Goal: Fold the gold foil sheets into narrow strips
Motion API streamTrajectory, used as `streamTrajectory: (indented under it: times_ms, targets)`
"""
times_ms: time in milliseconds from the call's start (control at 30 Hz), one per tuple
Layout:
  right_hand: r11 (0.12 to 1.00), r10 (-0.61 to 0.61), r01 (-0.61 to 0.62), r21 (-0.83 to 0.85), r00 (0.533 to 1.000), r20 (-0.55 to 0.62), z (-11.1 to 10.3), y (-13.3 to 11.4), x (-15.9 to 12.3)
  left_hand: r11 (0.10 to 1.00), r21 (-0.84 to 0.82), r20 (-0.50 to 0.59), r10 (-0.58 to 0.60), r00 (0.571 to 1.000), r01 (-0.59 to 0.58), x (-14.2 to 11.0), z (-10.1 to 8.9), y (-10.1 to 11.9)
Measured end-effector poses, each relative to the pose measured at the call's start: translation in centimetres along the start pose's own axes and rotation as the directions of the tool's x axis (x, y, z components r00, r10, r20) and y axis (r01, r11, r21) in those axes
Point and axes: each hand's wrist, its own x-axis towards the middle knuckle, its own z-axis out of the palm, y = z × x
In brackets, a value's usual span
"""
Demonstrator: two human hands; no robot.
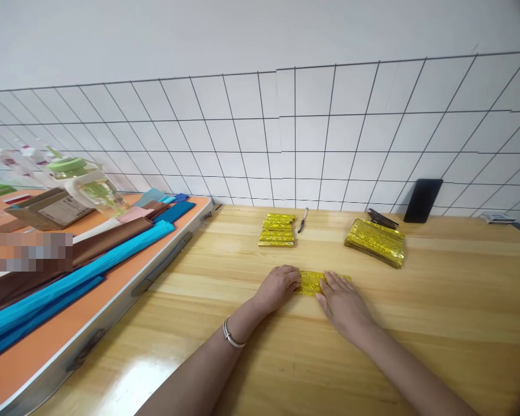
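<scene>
Gold foil piece lies flat on the wooden table, just below frame center, between the two hands. Left hand at its left end: fingers bent and bunched close, tips at the foil edge; can't tell if they pinch it. Right hand lies palm down over the right part, fingers stretched out and close together, thumb apart. Small gold stack sits above the left hand, pen just right of it; bigger gold stack upper right, black clip-like item behind. Phone leans on the wall farther right. Risks, my judgement: thin foil could crease or tear if the hands pull unevenly; light right-hand pressure could let it skid on smooth wood; a forward sleeve-less reach could knock the bigger stack's uneven layers askew.
</scene>
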Motion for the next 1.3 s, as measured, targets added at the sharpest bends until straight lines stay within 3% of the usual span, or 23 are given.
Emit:
streamTrajectory:
  times_ms: [233, 367, 633, 867, 1000, 1100, 1167, 1300]
  targets:
    - [0.999, 0.025, -0.028, -0.026, 0.996, -0.087, -1.0, -1.1, 1.9, 1.000, -0.014, -0.005, 0.005, 1.000, -0.005, -0.1, 0.1, 0.0]
    - [0.999, -0.038, 0.040, 0.019, 0.993, -0.109, 0.3, -0.9, 2.7, 1.000, -0.031, -0.013, 0.000, 1.000, -0.001, -0.1, 0.0, -0.2]
    - [0.997, -0.056, 0.060, 0.050, 0.995, -0.084, 2.5, -0.1, 2.9, 0.995, -0.098, -0.034, -0.013, 0.999, 0.009, -0.1, -0.1, -0.4]
    - [0.998, -0.046, 0.049, 0.038, 0.996, -0.074, 2.2, -0.3, 2.7, 0.985, -0.147, -0.139, -0.111, 0.984, 0.090, -0.5, -0.2, -0.7]
    - [0.998, -0.045, 0.048, 0.046, 0.996, -0.083, 2.0, -0.4, 2.5, 0.982, -0.131, -0.218, -0.166, 0.962, 0.140, -0.6, -0.9, 0.5]
    - [0.996, -0.058, 0.063, 0.062, 0.995, -0.079, 2.1, -0.3, 2.6, 1.000, -0.019, -0.093, -0.004, 0.996, 0.002, -0.7, -0.8, 2.7]
    - [0.996, -0.052, 0.056, 0.068, 0.997, -0.052, 2.2, -0.2, 2.8, 0.996, 0.044, 0.009, 0.083, 0.997, -0.083, -0.7, -0.1, 4.0]
    - [0.998, 0.003, -0.002, 0.057, 1.000, -0.015, 2.4, -0.3, 3.3, 0.988, 0.105, 0.090, 0.109, 0.990, -0.118, -0.8, 1.6, 5.1]
